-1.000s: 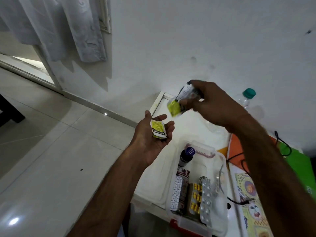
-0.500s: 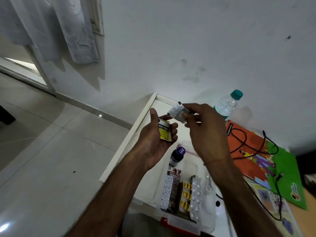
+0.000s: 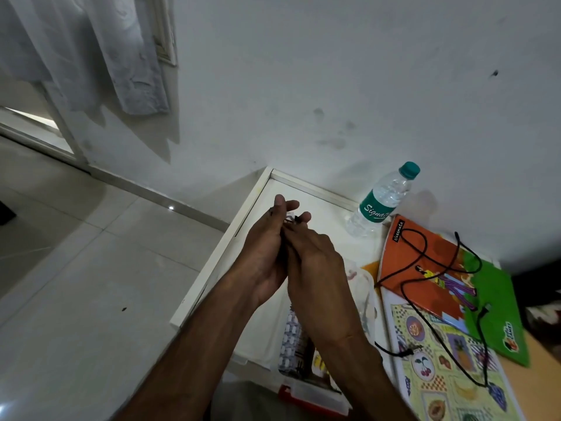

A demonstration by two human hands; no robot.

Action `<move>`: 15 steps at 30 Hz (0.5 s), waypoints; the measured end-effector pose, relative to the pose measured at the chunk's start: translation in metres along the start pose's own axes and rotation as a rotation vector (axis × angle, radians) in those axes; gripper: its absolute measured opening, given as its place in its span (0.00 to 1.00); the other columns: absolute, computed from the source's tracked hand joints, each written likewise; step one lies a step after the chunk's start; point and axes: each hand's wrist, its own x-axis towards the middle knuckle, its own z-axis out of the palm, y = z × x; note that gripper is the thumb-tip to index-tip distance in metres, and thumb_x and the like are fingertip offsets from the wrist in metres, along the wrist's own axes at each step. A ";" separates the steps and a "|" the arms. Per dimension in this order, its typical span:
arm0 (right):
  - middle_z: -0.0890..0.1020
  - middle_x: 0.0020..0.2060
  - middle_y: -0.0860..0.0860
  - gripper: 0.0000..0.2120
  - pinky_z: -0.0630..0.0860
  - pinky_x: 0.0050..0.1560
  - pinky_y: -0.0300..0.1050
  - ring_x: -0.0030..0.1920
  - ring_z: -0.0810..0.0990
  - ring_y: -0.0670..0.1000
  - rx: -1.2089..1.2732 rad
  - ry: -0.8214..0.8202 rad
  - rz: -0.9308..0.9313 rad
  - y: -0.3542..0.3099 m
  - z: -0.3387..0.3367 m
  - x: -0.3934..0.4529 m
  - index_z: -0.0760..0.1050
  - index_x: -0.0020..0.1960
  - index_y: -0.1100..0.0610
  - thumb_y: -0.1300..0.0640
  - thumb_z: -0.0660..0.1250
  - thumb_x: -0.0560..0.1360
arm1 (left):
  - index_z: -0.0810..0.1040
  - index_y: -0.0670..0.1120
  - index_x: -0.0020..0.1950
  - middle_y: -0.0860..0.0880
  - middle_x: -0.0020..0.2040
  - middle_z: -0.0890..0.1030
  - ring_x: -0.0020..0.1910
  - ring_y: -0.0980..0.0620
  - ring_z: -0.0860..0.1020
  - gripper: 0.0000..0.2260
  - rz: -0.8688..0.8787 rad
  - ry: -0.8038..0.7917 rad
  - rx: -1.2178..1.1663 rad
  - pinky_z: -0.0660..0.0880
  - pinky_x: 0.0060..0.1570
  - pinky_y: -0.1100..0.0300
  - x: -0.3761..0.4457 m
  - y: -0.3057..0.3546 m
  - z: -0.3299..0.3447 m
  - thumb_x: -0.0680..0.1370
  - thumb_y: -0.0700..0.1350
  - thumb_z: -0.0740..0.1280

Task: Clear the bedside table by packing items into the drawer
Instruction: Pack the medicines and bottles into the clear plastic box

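Above the open white drawer (image 3: 243, 238), both hands meet: the left hand (image 3: 264, 253) and right hand (image 3: 315, 262) press together around a small item (image 3: 290, 219), only a sliver showing between the fingertips; what it is cannot be told. Fingers of both curl onto it, so both appear to grip it. Below the forearms, a clear plastic box (image 3: 368, 287) sits in the drawer with white blister strips (image 3: 290, 338) inside. Well right, on the tabletop: a clear water bottle with green cap and label (image 3: 382, 202), an orange-and-green notebook (image 3: 498, 296), a black cable (image 3: 425, 247) looped across it, a fruit-patterned board (image 3: 449, 372). Step judged: small medicines being gathered for the box. Next move likely calls for lowering the item into the box, then fetching the bottle.
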 end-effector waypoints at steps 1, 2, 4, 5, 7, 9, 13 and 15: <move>0.79 0.64 0.58 0.18 0.67 0.66 0.38 0.65 0.76 0.54 0.003 0.001 -0.012 0.001 -0.006 0.000 0.76 0.66 0.62 0.69 0.61 0.77 | 0.80 0.48 0.54 0.45 0.51 0.85 0.47 0.53 0.83 0.17 0.005 -0.011 0.002 0.79 0.50 0.58 0.000 -0.001 0.000 0.79 0.59 0.61; 0.82 0.61 0.55 0.19 0.68 0.63 0.35 0.61 0.78 0.51 0.011 0.063 -0.030 0.004 -0.013 0.000 0.79 0.64 0.58 0.70 0.62 0.76 | 0.80 0.47 0.55 0.44 0.50 0.85 0.47 0.52 0.83 0.19 0.008 -0.026 0.018 0.79 0.49 0.58 0.001 -0.001 -0.001 0.79 0.59 0.60; 0.83 0.54 0.49 0.17 0.73 0.57 0.35 0.54 0.80 0.47 0.031 0.233 -0.041 0.015 -0.028 0.000 0.81 0.59 0.51 0.67 0.66 0.76 | 0.82 0.47 0.56 0.44 0.49 0.83 0.46 0.50 0.80 0.24 0.013 -0.089 0.080 0.76 0.48 0.56 0.000 -0.004 0.000 0.77 0.63 0.59; 0.82 0.55 0.46 0.15 0.75 0.56 0.38 0.54 0.78 0.47 0.012 0.254 -0.021 0.023 -0.036 0.003 0.79 0.60 0.49 0.64 0.66 0.78 | 0.83 0.47 0.56 0.44 0.47 0.82 0.43 0.50 0.79 0.25 0.010 -0.140 0.101 0.75 0.45 0.56 -0.002 -0.007 0.001 0.75 0.65 0.60; 0.79 0.58 0.44 0.15 0.74 0.57 0.42 0.57 0.76 0.47 -0.004 0.133 0.067 0.035 -0.048 0.009 0.77 0.65 0.48 0.57 0.66 0.79 | 0.82 0.48 0.58 0.45 0.42 0.81 0.36 0.50 0.79 0.27 0.014 -0.240 0.151 0.76 0.36 0.58 -0.005 -0.012 0.004 0.72 0.67 0.62; 0.82 0.56 0.44 0.13 0.75 0.54 0.39 0.54 0.79 0.44 0.061 -0.031 0.127 0.045 -0.055 0.017 0.79 0.64 0.49 0.54 0.66 0.79 | 0.83 0.53 0.55 0.46 0.42 0.83 0.34 0.50 0.79 0.24 0.033 -0.320 0.232 0.74 0.32 0.58 -0.007 -0.016 0.006 0.72 0.68 0.63; 0.85 0.41 0.45 0.04 0.75 0.42 0.34 0.40 0.81 0.39 0.187 -0.139 0.117 0.057 -0.068 0.018 0.82 0.50 0.50 0.55 0.71 0.76 | 0.81 0.66 0.54 0.45 0.47 0.85 0.35 0.49 0.80 0.15 0.078 -0.437 0.381 0.72 0.35 0.57 -0.013 -0.019 0.010 0.78 0.66 0.57; 0.84 0.37 0.45 0.03 0.76 0.39 0.35 0.36 0.81 0.39 0.227 -0.116 0.140 0.066 -0.072 0.015 0.82 0.45 0.49 0.56 0.73 0.73 | 0.78 0.69 0.55 0.43 0.51 0.85 0.40 0.46 0.84 0.15 0.087 -0.476 0.503 0.78 0.37 0.55 -0.015 -0.021 0.012 0.77 0.68 0.54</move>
